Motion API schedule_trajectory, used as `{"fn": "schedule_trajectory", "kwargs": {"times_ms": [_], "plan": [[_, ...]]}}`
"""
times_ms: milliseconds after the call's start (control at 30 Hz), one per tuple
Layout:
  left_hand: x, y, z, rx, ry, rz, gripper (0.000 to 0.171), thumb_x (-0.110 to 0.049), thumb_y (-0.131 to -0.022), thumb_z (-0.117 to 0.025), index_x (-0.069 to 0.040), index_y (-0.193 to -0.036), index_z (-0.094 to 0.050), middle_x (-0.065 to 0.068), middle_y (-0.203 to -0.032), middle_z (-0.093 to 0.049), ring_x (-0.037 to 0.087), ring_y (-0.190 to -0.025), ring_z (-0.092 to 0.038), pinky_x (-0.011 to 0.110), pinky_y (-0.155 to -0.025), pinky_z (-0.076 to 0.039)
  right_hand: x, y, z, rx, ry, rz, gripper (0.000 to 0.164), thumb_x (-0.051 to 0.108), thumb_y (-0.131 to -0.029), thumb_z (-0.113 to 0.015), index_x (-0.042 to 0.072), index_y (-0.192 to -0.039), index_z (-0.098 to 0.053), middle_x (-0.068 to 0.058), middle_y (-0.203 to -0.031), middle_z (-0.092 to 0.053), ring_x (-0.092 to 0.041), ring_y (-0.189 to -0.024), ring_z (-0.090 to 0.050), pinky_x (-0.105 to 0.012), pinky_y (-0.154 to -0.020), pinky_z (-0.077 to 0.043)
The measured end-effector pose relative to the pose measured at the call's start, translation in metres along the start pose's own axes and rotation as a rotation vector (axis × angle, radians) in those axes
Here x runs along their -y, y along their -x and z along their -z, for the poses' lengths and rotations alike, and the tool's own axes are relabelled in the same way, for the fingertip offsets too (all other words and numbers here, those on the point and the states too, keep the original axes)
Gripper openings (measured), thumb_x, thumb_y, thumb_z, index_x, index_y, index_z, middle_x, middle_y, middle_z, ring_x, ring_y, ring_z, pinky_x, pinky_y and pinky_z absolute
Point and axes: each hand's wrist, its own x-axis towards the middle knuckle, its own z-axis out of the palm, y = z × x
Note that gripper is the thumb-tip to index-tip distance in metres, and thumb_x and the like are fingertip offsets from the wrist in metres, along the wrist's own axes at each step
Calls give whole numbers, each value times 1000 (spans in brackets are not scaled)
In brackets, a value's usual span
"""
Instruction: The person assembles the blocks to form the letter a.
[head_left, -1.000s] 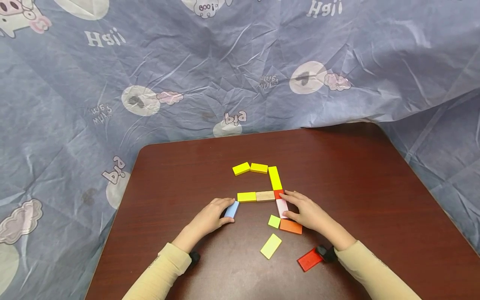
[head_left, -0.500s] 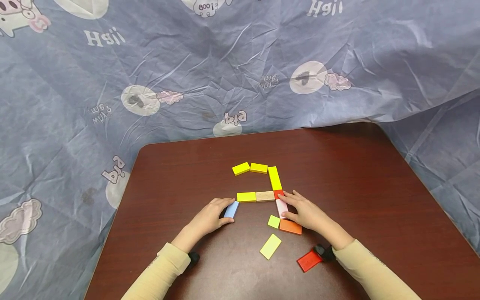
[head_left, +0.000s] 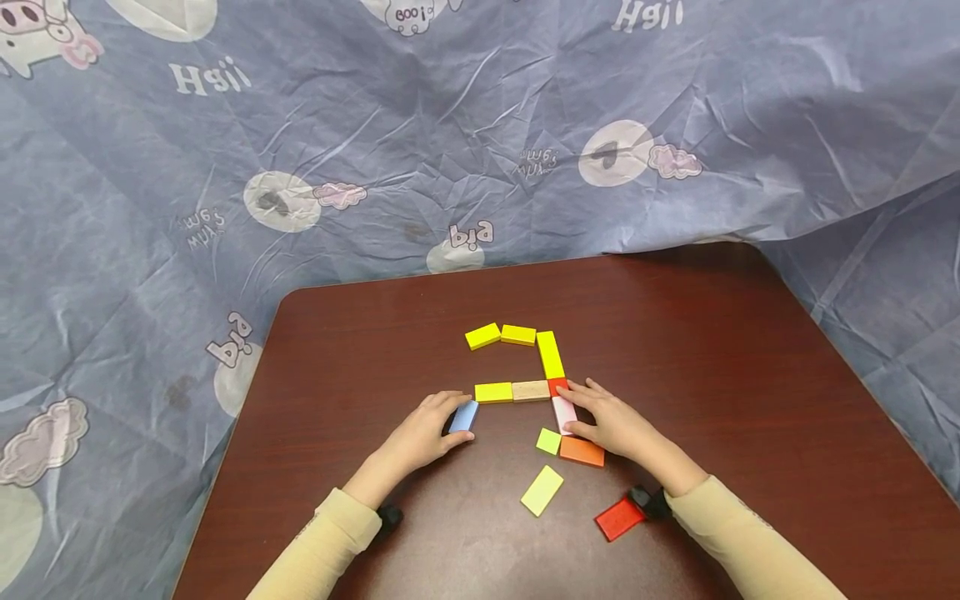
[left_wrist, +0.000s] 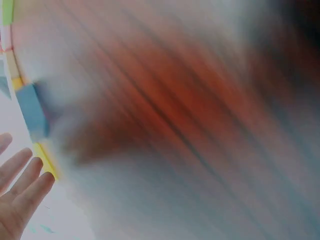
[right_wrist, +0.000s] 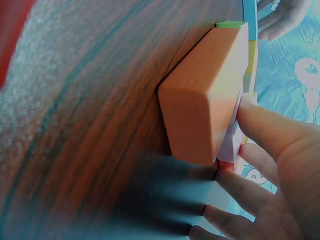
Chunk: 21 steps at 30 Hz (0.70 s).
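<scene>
My left hand [head_left: 423,429] is around the left side of a blue block [head_left: 464,416], thumb by its near end and fingers by its far end. In the left wrist view several fingers [left_wrist: 31,180] are spread and extended, with the blue block [left_wrist: 33,112] beyond them. My right hand [head_left: 618,421] rests at the right of a pink block [head_left: 564,416] and a small red block [head_left: 557,386]. Its thumb [right_wrist: 265,122] touches the pink block [right_wrist: 231,137], and the fingertips lie at the red block [right_wrist: 228,164]. An orange block [head_left: 582,451] lies close beside that thumb.
A yellow block [head_left: 492,392] and a plain wooden block [head_left: 531,390] form a row. Yellow blocks [head_left: 551,356] curve behind it. A lime block [head_left: 548,441], a pale yellow block [head_left: 542,490] and a red block [head_left: 620,518] lie nearer on the brown table [head_left: 360,350].
My left thumb has shifted slightly forward and right, and the left fingers are a little farther up. The right hand and the blocks stay almost where they were.
</scene>
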Motion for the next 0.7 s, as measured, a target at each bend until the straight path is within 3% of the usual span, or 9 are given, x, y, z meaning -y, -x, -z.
{"fn": "schedule_trajectory", "kwargs": {"times_ms": [133,367,533,700], "plan": [[-19,2,1,-4,-19,-71,48,-31,-90,-72,-6,-129,-61,14,-133,-58,35,-126,-54,45,-103,-47,0,-1,-1,0,7,-1,61,28,-88,-74,8,-142,-54,-23,-147,-48,-51,-138,-36,-65,-105,-38],[-60,7,-11,73,-65,-163,35,-33,-92,-70,-10,-117,-67,3,-114,-65,18,-108,-62,32,-94,-52,-2,-2,-2,26,7,-15,60,29,-90,-72,9,-143,-52,-22,-149,-45,-50,-140,-34,-65,-106,-36],[-84,10,-28,111,-104,-131,33,-36,-90,-72,-11,-112,-67,1,-105,-64,14,-97,-63,28,-86,-53,-2,-3,-1,30,4,-25,61,29,-89,-72,10,-144,-52,-22,-149,-45,-50,-140,-34,-66,-105,-37],[-101,11,-47,141,-132,-57,44,-45,-85,-75,-12,-110,-63,-1,-101,-62,11,-90,-63,25,-78,-53,-1,-2,1,22,1,-25,61,29,-89,-73,10,-143,-53,-22,-149,-46,-50,-139,-35,-66,-104,-38]]}}
